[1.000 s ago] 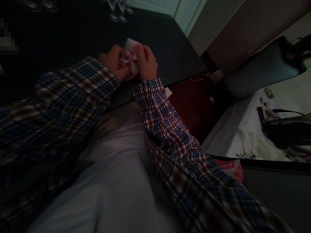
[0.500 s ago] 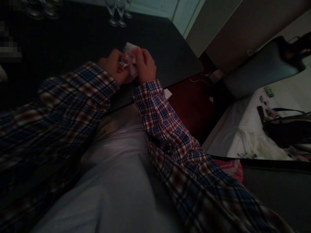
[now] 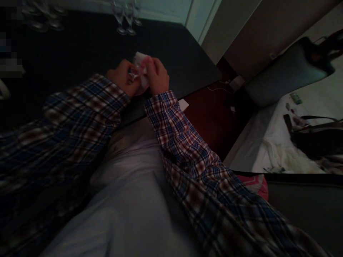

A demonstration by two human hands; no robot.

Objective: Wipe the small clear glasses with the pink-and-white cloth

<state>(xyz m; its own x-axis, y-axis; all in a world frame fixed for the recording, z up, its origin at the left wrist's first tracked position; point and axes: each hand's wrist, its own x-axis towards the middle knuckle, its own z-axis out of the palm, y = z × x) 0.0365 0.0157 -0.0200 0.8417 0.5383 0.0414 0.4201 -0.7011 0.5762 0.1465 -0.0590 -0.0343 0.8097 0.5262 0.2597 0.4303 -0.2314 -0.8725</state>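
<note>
My left hand (image 3: 122, 76) is closed around a small clear, shiny glass (image 3: 133, 73), most of it hidden by fingers and cloth. A white and pink cloth (image 3: 141, 59) is pinched in my right hand (image 3: 160, 76), pressed against the glass. Both hands are close together, above the near part of a dark table (image 3: 184, 59). Several stemmed glasses stand behind them, one group of glasses (image 3: 125, 21) straight ahead and more glasses (image 3: 45, 18) at the far left.
A pale wall panel (image 3: 160, 12) rises behind the table. To the right is a dark red floor (image 3: 209, 110) with a thin white cable. Farther right, a black bag (image 3: 318, 137) and pale cloth (image 3: 292, 159) lie on a white bed. A pink bag (image 3: 257, 184) is by my right sleeve.
The view has tilted slightly, so the table and glasses sit a little lower in the picture. Both hands keep hold of the glass and cloth, with little visible movement.
</note>
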